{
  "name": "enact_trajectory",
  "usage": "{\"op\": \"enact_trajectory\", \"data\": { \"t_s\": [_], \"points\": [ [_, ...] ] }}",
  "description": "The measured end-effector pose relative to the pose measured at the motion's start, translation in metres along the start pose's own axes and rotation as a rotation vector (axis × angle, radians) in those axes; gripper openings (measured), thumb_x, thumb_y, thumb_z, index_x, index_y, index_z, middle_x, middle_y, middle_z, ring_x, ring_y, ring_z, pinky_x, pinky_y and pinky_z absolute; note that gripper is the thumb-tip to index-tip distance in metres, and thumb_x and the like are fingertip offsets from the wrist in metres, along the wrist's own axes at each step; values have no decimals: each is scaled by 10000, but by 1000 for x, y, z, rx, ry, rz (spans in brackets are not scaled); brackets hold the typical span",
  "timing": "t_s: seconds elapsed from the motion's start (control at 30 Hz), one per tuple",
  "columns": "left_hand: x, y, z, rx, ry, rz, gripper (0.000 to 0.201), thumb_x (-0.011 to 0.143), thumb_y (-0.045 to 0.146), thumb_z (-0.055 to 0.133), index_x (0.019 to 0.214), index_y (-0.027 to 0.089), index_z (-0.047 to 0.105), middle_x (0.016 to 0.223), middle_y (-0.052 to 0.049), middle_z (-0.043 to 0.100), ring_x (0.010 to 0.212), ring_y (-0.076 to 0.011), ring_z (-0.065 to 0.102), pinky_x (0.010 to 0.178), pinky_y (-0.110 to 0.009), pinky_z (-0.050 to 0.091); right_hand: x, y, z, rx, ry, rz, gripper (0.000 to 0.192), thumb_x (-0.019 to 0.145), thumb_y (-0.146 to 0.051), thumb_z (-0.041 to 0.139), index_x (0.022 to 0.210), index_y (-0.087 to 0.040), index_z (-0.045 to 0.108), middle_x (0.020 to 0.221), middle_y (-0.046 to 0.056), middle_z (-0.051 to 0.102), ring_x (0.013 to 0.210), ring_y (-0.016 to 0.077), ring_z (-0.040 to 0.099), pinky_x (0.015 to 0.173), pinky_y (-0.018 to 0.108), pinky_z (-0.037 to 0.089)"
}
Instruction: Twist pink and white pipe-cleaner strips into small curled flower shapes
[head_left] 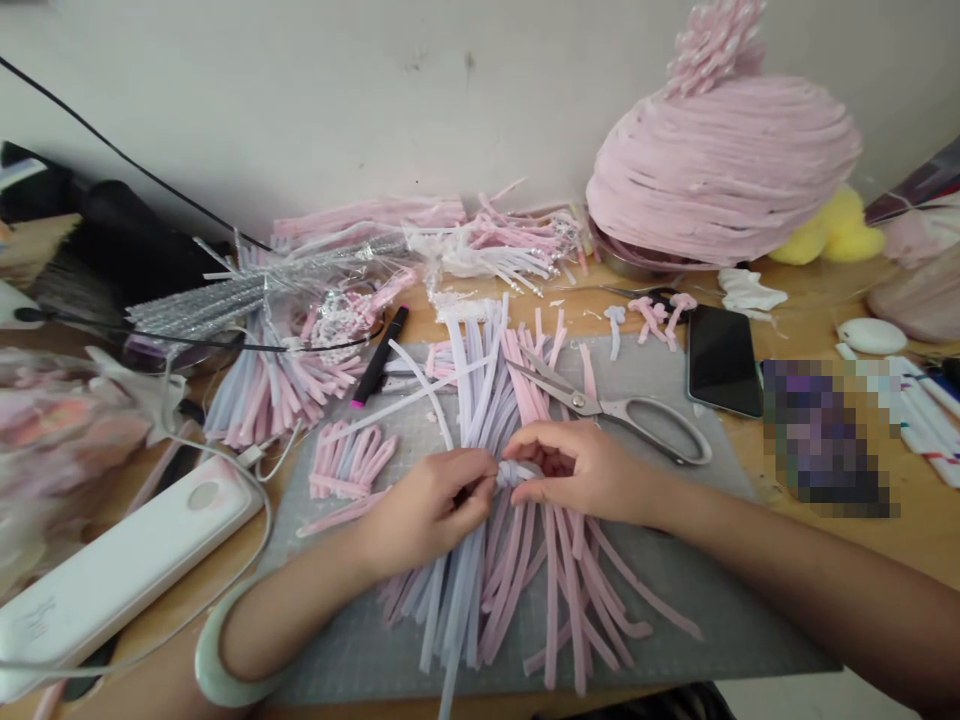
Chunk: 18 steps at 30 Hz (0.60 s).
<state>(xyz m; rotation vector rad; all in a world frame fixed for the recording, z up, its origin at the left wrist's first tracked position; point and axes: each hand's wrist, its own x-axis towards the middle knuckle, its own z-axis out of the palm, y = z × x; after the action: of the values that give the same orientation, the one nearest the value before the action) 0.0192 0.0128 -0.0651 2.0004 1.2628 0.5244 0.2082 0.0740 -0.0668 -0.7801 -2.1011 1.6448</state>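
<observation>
Head view: left hand (424,505) and right hand (581,470) both pinch bundle of pink and white pipe cleaners (495,540) at tied middle, over grey cutting mat (675,600) on table (810,330). Scissors (622,410) just beyond right hand.

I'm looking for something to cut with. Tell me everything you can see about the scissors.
The scissors lie flat on the grey cutting mat, just beyond the right hand, untouched. They look all metal, silver-grey, with two looped handles pointing right. The blades point left, slightly parted, their tips resting on the pink and white pipe cleaners.
</observation>
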Motion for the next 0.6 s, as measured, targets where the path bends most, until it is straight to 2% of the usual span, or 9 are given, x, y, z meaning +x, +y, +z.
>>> {"op": "enact_trajectory", "data": {
  "t_s": [0.07, 0.13, 0.23, 0.4, 0.5, 0.6],
  "points": [
    [-1, -1, 1, 18, 47, -28, 152, 784, 112, 400, 645, 171, 418, 583, 50, 411, 536, -72, 402, 522, -180, 322, 0, -1, -1, 224, -9, 137, 239, 739, -315, 592, 917, -158, 562, 717, -7, 548, 584, 82, 523, 556, 205, 423],
    [-2, -1, 2, 19, 71, -52, 144, 783, 119, 411, 649, 172, 423, 582, 49, 419, 538, -75, 411, 523, -181, 325, -1, 0, 0, 352, 7, 234, 182, 753, -299, 564, 851, -146, 567, 674, -10, 552, 533, 77, 529, 530, 209, 428],
    [-1, 1, 2, -23, 59, -83, 128, 819, 167, 401, 712, 169, 471, 615, 35, 472, 570, -86, 454, 554, -189, 355, -2, 2, 5, 351, 92, 277, 94, 719, -225, 585, 766, -144, 589, 609, -23, 551, 501, 69, 510, 501, 194, 408],
    [-3, 5, 1, -107, 31, -140, 172, 866, 246, 378, 816, 174, 526, 709, 6, 564, 641, -103, 516, 618, -199, 400, -4, 3, 8, 282, 235, 223, 73, 709, -182, 591, 773, -159, 619, 686, -11, 600, 552, 68, 525, 541, 189, 424],
    [-4, 6, 2, -113, 65, -155, 173, 868, 248, 381, 836, 176, 534, 717, 5, 576, 635, -103, 516, 623, -202, 405, -5, 0, 7, 358, 241, 282, 125, 712, -237, 605, 802, -150, 609, 687, -10, 597, 533, 68, 529, 531, 192, 426],
    [-5, 5, 4, -130, 90, -167, 176, 871, 255, 378, 845, 174, 532, 705, 7, 568, 627, -104, 510, 618, -206, 405, -5, -3, 6, 397, 187, 351, 148, 724, -276, 594, 727, -128, 588, 580, -26, 543, 477, 64, 494, 482, 187, 396]
  ]
}}
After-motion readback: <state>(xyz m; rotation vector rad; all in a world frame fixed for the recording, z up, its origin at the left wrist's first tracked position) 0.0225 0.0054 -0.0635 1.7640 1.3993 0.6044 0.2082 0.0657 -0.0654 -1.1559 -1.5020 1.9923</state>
